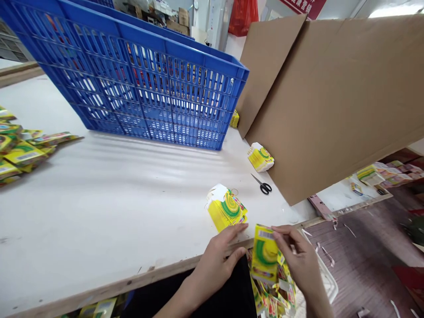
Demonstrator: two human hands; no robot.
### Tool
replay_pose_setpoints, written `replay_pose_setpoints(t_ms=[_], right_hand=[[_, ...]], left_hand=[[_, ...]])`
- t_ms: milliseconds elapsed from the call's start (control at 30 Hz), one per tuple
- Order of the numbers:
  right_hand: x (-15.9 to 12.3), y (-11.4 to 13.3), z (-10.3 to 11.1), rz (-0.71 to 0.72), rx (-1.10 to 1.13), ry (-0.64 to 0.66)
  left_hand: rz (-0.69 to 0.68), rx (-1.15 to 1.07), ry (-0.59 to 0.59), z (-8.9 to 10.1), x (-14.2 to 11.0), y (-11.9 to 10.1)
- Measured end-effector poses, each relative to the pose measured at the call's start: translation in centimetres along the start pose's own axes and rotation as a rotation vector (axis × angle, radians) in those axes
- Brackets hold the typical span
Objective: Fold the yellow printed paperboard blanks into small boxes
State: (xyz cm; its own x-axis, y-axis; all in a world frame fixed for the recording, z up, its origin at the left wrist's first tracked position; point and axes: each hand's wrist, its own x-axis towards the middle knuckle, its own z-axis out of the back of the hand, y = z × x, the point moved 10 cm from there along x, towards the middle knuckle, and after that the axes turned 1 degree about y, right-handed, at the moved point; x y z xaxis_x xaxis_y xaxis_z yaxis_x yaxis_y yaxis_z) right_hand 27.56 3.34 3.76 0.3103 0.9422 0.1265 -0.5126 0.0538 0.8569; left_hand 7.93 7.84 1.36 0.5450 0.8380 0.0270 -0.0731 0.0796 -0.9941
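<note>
My right hand (298, 256) pinches a small yellow and green carton (265, 256) by its upper edge, above a white basket (331, 282) of similar packs below the table edge. My left hand (221, 254) is at the table edge, thumb and fingers apart, with nothing between them. Just beyond its fingertips lies a stack of flattened yellow cartons (225, 210) with white flaps, partly covered by that hand. Whether the fingers touch the stack I cannot tell.
Black scissors (264, 187) and another carton stack (260, 157) lie by a large cardboard sheet (338, 97). A blue crate (155, 92) stands at the back of the white table (115, 212). Yellow packs (23, 152) are heaped at the left.
</note>
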Motion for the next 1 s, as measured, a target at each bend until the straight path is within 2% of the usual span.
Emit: replay_pose_setpoints(t_ms=[67,133,233,333,433,667,867,933,1000], right_hand=[[0.5,-0.2,2.2,0.034,-0.24,-0.089],[1.3,-0.4,1.9,0.058,-0.314,-0.104],[2.8,-1.0,-2.6,0.059,-0.218,-0.023],[4.4,-1.1,-7.1,0.069,-0.161,-0.014],[5.1,-1.0,-9.1,0.094,-0.175,-0.035],[4.4,-0.9,-8.6,0.116,-0.204,-0.096],[3.9,-0.2,-8.1,0.108,-0.09,-0.165],[3.7,-0.5,-7.6,0.042,0.025,-0.181],[3.3,-1.1,-7.5,-0.061,0.229,-0.146]], left_hand=[[-0.043,0.257,-0.084,1.3,0.3,0.5],[-0.072,0.434,-0.108,1.8,0.7,1.2],[-0.132,0.594,-0.083,1.6,0.9,1.8],[-0.173,0.671,-0.078,1.3,0.7,1.6],[-0.169,0.707,-0.053,1.0,0.5,1.3],[-0.16,0.706,-0.064,1.1,0.7,1.2],[-0.148,0.557,-0.055,1.3,0.5,1.4],[-0.156,0.427,-0.146,2.2,0.1,1.0],[-0.154,0.232,-0.342,4.3,-0.6,0.7]])
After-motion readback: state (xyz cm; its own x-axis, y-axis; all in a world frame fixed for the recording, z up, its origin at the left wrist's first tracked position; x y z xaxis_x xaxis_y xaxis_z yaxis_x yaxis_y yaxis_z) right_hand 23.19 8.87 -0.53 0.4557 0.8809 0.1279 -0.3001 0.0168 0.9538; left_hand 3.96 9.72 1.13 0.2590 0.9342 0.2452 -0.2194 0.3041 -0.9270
